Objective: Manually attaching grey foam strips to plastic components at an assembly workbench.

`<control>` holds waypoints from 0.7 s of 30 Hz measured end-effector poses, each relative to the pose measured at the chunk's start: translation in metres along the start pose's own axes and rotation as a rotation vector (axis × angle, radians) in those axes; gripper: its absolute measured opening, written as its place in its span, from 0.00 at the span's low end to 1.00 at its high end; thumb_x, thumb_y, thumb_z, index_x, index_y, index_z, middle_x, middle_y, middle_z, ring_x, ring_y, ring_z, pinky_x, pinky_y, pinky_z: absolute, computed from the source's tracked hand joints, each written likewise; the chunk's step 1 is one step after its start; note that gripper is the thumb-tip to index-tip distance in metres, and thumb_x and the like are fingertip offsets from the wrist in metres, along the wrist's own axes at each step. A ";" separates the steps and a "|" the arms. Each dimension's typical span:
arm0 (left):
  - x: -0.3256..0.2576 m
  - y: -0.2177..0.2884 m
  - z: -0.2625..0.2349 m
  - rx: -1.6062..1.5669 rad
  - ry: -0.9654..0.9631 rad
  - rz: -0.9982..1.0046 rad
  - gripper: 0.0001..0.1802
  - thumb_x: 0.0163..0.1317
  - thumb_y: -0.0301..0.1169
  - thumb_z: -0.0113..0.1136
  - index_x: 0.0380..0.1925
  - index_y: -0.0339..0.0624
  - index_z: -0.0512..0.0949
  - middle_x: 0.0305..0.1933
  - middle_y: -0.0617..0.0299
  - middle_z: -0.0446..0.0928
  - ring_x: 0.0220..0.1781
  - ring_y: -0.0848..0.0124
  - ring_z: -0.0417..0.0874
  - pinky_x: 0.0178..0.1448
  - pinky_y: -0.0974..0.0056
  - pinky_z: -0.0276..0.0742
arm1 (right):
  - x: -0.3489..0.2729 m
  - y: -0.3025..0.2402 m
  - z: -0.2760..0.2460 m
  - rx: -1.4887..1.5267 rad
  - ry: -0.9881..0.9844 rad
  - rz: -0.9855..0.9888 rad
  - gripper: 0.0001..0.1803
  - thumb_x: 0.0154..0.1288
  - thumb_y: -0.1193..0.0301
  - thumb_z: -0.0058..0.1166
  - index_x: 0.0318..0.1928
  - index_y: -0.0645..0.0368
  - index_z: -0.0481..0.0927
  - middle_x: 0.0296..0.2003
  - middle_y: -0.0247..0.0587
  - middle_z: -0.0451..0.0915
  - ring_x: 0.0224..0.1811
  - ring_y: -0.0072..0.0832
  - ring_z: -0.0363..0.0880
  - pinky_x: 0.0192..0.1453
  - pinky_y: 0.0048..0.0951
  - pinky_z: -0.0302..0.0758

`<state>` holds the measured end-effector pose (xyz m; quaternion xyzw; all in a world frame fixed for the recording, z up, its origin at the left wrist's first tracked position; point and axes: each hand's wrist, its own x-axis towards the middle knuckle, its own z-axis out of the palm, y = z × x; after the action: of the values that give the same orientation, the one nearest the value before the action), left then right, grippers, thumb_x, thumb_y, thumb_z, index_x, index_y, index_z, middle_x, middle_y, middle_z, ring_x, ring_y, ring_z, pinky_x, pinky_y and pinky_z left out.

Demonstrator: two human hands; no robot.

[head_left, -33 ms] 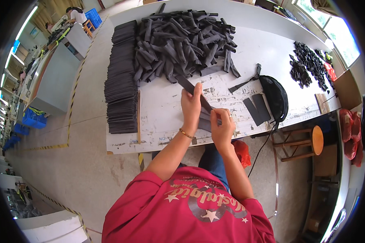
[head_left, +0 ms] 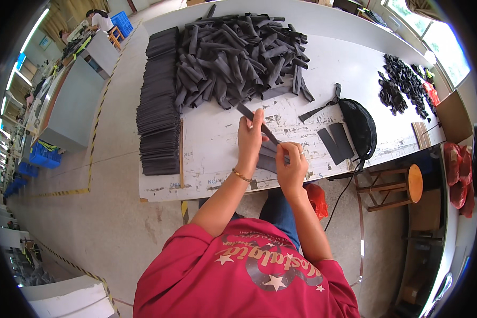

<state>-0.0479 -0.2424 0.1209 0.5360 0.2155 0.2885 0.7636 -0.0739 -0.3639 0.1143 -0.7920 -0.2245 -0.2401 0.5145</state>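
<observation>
Between my two hands stretches a dark grey fabric strip (head_left: 268, 134), slanting from upper left to lower right above the white table (head_left: 212, 138). My left hand (head_left: 250, 137) is closed on its far part, thumb on top. The fingertips of my right hand (head_left: 292, 164) pinch its near end. Beneath and between the hands lie a few more grey fabric pieces (head_left: 266, 162), partly covered. Beyond the strip's far end rises a large loose heap of dark fabric strips (head_left: 244, 58). A long, neat stack of dark strips (head_left: 159, 106) runs along the table's left side.
On the right lie a black pouch (head_left: 359, 127) with a strap and two flat dark pieces (head_left: 336, 144). Small black parts (head_left: 403, 85) are heaped farther right. A wooden stool (head_left: 395, 184) and red bags (head_left: 457, 177) are near the table's right end. A person (head_left: 99, 21) sits far left.
The strip has turned more edge-on and its far end has shifted slightly toward me. My left hand has tilted a little; my right hand stays nearly in place.
</observation>
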 end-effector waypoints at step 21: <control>0.010 -0.014 -0.031 -0.204 -0.224 -0.281 0.08 0.60 0.25 0.63 0.39 0.33 0.79 0.35 0.61 0.81 0.33 0.72 0.83 0.36 0.67 0.84 | 0.000 0.033 -0.014 0.630 -0.072 0.683 0.14 0.72 0.65 0.52 0.46 0.64 0.78 0.35 0.35 0.80 0.33 0.19 0.77 0.40 0.23 0.77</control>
<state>-0.0573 -0.2181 0.0977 0.4493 0.1715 0.1379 0.8659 -0.0561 -0.3886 0.0963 -0.6336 -0.0306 0.0507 0.7714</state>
